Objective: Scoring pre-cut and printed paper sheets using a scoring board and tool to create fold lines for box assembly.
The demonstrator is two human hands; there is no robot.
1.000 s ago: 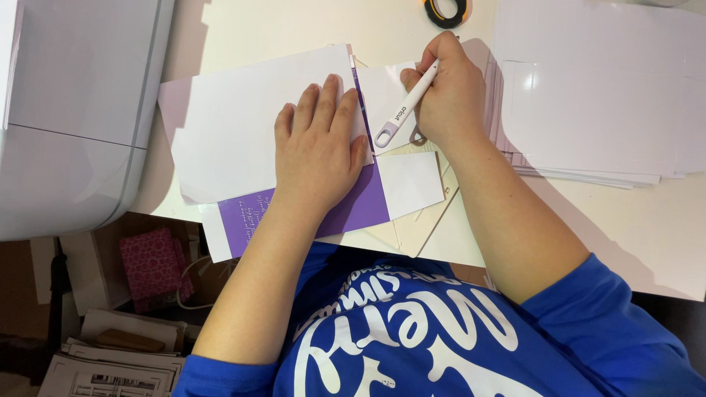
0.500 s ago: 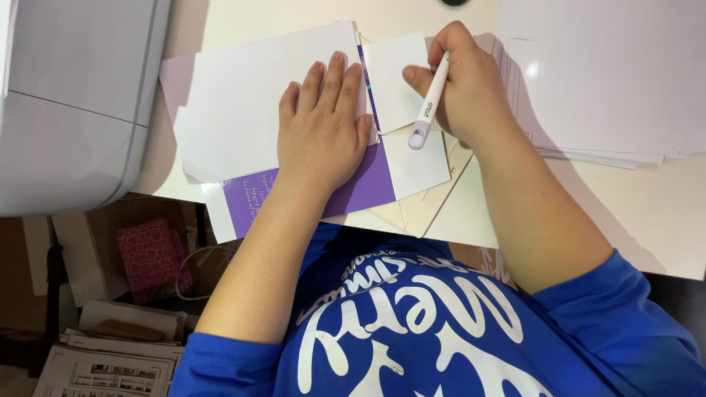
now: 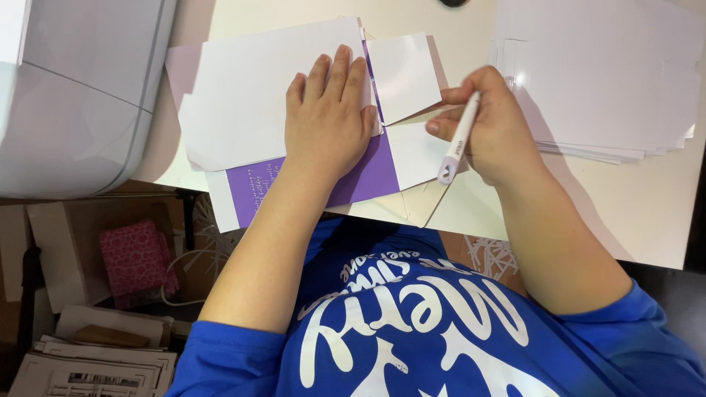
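Left hand (image 3: 327, 121) flat, fingers spread on the white sheet (image 3: 243, 95), pinning it; right hand (image 3: 489, 129) fingers closed round the white tool (image 3: 457, 143), tip probably lifting the flap (image 3: 403, 73) beside the thumb

A pale table (image 3: 632, 220) carries a grey-white machine (image 3: 81, 95) at its left end, a stack of white sheets (image 3: 603, 81) at the right, and in the middle a purple card (image 3: 368, 180) lying under overlapping white sheets (image 3: 243, 103).
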